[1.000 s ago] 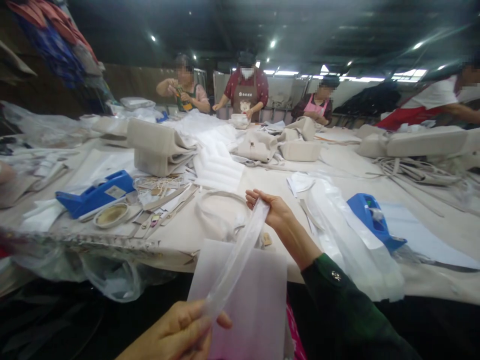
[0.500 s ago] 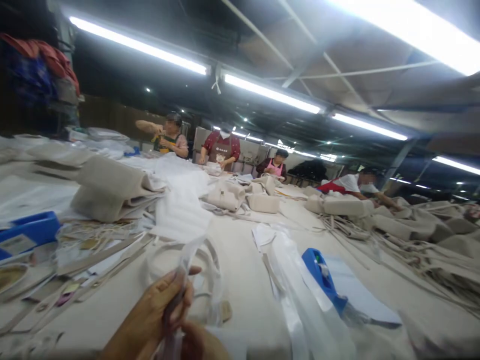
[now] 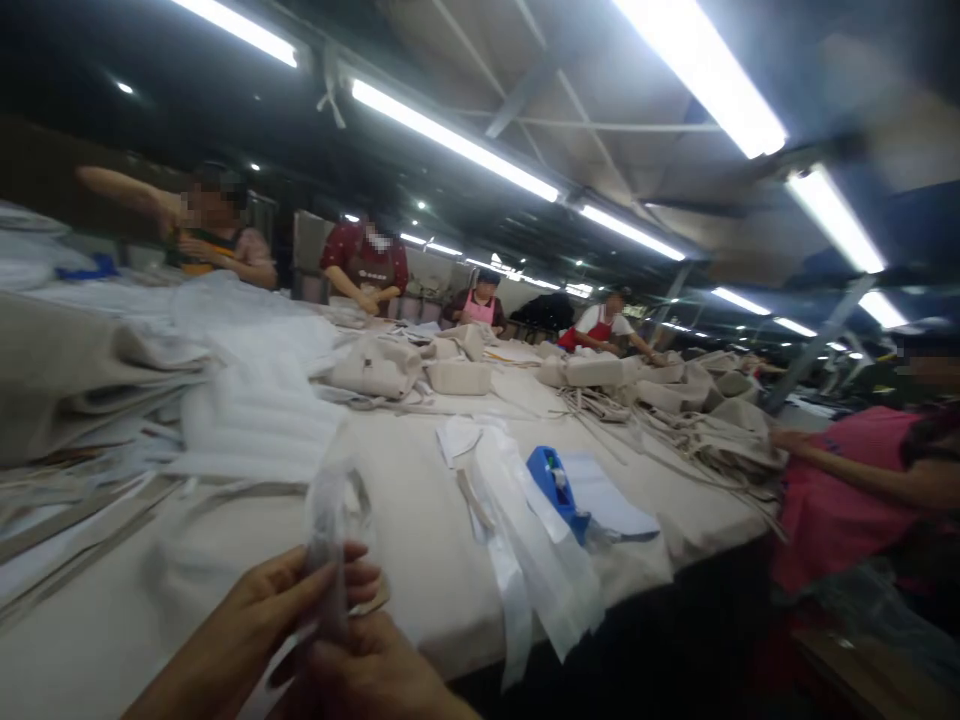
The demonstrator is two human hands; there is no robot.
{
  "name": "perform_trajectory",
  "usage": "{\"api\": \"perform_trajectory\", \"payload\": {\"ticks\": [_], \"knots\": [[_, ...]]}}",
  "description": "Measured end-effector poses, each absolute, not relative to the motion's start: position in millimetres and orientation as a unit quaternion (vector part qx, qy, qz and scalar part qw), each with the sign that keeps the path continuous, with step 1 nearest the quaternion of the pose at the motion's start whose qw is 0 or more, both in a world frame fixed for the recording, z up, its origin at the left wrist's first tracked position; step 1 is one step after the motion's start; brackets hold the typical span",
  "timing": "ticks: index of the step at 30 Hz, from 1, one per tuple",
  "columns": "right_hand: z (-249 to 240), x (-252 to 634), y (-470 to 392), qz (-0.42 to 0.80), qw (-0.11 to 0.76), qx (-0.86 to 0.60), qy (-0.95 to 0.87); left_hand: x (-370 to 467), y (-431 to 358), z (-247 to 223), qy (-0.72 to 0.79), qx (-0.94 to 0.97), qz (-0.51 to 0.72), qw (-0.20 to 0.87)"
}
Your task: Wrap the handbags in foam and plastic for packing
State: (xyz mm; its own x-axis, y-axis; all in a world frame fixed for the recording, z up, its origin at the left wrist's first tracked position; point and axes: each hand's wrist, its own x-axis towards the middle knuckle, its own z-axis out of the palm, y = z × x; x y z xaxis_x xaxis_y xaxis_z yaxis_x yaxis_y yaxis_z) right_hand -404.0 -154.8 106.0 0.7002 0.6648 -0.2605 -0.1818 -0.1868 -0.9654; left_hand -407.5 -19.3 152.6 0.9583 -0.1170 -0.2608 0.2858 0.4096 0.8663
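A beige strap point(image 3: 327, 525) with a clear plastic sleeve around it rises in front of me, its upper part curving over in a loop. My left hand point(image 3: 281, 600) is closed on it, thumb on the near side and fingertips showing behind. Lower down, my right hand point(image 3: 379, 668) pinches the same strap close to the left hand. Motion blur and the fingers hide the strap's lower end. Just beyond my hands lies the cloth-covered table point(image 3: 420, 500).
A blue tape dispenser point(image 3: 553, 485) stands on white paper, beside clear plastic strips point(image 3: 536, 555) hanging over the table edge. White foam sheets point(image 3: 255, 390) and beige bags point(image 3: 375, 368) lie farther back. Several co-workers surround the table; one in a pink apron point(image 3: 847, 490) is at right.
My view has swung to the right, bringing the table's edge and a co-worker in pink into sight. Both hands still hold the strap, which now stands more upright.
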Motion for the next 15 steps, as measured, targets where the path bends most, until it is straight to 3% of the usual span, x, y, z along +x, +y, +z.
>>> {"api": "perform_trajectory", "payload": {"ticks": [5,11,15], "knots": [[138.8,-411.9,-171.5,0.024,0.644,-0.744,-0.175,-397.7,-4.8,188.8,0.036,0.556,0.036,0.83],[127.0,-390.2,-169.0,0.28,0.72,-0.631,-0.075,-400.2,-13.0,193.0,0.017,0.54,0.088,0.837],[125.4,-364.2,-161.3,0.272,0.769,-0.577,-0.036,-406.7,-20.9,186.5,0.012,0.512,0.036,0.858]]}}
